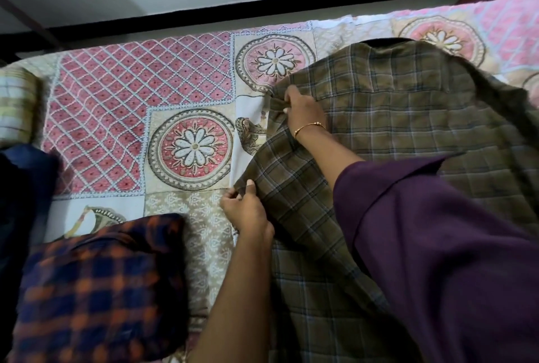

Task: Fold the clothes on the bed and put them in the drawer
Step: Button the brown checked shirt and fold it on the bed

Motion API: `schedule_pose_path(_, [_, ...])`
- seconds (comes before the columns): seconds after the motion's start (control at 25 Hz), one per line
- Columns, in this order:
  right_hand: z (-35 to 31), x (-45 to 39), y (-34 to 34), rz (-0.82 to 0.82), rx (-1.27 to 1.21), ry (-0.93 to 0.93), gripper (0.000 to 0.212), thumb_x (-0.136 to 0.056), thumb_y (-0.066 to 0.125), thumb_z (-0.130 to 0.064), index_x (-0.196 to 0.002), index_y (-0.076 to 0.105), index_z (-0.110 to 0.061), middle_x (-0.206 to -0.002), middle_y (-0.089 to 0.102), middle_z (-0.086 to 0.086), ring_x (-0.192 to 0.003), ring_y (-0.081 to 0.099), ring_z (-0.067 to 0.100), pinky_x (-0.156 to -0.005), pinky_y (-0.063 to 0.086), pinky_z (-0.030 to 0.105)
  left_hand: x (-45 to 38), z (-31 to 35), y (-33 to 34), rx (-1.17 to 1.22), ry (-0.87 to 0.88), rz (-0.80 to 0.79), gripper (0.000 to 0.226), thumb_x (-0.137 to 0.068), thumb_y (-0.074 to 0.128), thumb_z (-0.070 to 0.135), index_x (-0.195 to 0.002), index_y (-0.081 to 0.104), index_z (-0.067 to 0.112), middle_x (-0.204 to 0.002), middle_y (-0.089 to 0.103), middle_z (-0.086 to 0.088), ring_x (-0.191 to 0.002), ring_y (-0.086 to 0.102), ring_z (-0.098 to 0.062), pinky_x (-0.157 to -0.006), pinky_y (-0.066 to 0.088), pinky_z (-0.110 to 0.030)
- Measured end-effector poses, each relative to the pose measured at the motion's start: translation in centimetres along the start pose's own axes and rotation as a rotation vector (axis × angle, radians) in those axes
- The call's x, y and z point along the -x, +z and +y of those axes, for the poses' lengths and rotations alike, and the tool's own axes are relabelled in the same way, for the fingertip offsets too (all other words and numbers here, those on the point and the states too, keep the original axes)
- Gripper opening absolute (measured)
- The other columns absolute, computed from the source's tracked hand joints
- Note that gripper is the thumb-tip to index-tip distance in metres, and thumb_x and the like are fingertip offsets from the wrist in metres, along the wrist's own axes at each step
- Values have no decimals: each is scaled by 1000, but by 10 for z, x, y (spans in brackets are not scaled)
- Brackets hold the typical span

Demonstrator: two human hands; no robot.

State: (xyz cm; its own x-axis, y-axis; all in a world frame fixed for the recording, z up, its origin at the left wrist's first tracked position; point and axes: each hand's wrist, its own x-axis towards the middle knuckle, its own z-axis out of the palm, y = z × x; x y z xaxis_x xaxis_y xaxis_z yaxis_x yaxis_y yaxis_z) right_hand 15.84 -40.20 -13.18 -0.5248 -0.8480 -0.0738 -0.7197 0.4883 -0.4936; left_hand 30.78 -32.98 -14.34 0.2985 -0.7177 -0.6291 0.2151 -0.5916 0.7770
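Purple sleeve (437, 246), olive plaid shirt (393, 117), rumpled, spread flat

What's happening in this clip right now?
A person is folding an olive checked shirt spread on the bedspread. The right hand pinches its left edge further up, and the left hand pinches the same edge nearer the camera. A blue-and-orange checked garment lies at the near left, apart from the shirt, with dark blue cloth beside it. No drawer is in view.
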Motion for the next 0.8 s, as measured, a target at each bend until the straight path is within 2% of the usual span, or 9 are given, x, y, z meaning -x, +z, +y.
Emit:
schedule_pose_path(0.12, [9, 23, 0, 111, -222, 29, 29, -99, 41, -22, -123, 46, -6, -114, 59, 18, -103, 56, 33, -76, 41, 35, -1, 1, -4, 57, -2, -68, 27, -88, 63, 8, -98, 39, 14, -106, 54, -11, -96, 56, -22, -95, 48, -37])
schedule_pose_path(0.2, [25, 53, -2, 149, -203, 25, 38, -99, 39, -31, -126, 46, -6, -120, 54, 17, -107, 51, 31, -84, 41, 37, 5, -7, -11, 69, 48, -149, 36, -85, 67, 9, -94, 33, 20, -111, 53, -9, -106, 57, -23, -100, 46, -40])
schedule_pose_path(0.24, [35, 70, -3, 145, -135, 36, 40, -98, 38, -35, -127, 46, -7, -123, 52, 15, -109, 49, 31, -87, 41, 39, 11, -10, -15, 53, 86, -172, 40, -84, 67, 7, -98, 31, 20, -111, 53, -6, -108, 56, -21, -101, 45, -37])
schedule_pose_path(0.32, [58, 110, -6, 99, 40, 69, 41, -97, 39, -38, -124, 48, -8, -123, 51, 13, -110, 48, 29, -89, 40, 42, 28, -18, -24, 25, 142, -174, 46, -85, 66, 6, -105, 26, 17, -102, 54, 2, -104, 55, -16, -98, 46, -31])
schedule_pose_path(0.4, [83, 156, -15, 82, 156, 99, 39, -96, 42, -38, -119, 52, -7, -119, 53, 14, -109, 49, 31, -86, 39, 42, 55, -36, -34, -20, 148, -193, 48, -85, 66, 6, -109, 26, 17, -96, 54, 3, -96, 56, -16, -91, 47, -33])
schedule_pose_path(0.56, [128, 232, -48, 15, 199, 177, 39, -97, 42, -38, -112, 54, -5, -113, 58, 16, -107, 53, 33, -85, 40, 40, 111, -81, -52, -240, 85, -242, 49, -83, 68, 8, -108, 28, 19, -90, 50, 0, -92, 53, -23, -90, 47, -41])
schedule_pose_path(0.64, [148, 264, -66, -49, 217, 233, 41, -98, 37, -41, -111, 53, -6, -113, 60, 14, -106, 56, 31, -83, 42, 36, 141, -102, -58, -315, 29, -270, 49, -82, 69, 10, -107, 29, 19, -97, 52, -6, -90, 54, -23, -91, 48, -44])
schedule_pose_path(0.72, [168, 302, -83, -108, 174, 305, 46, -98, 35, -47, -111, 53, -7, -111, 63, 15, -104, 58, 31, -79, 44, 35, 182, -124, -65, -364, -37, -333, 48, -82, 70, 13, -107, 28, 18, -102, 52, -9, -89, 55, -22, -89, 49, -43])
schedule_pose_path(0.8, [182, 339, -94, -176, 124, 341, 50, -97, 35, -50, -111, 54, -6, -111, 62, 17, -105, 58, 33, -80, 46, 36, 224, -147, -77, -402, -62, -392, 47, -84, 68, 12, -108, 28, 14, -98, 51, -5, -87, 54, -20, -87, 48, -38])
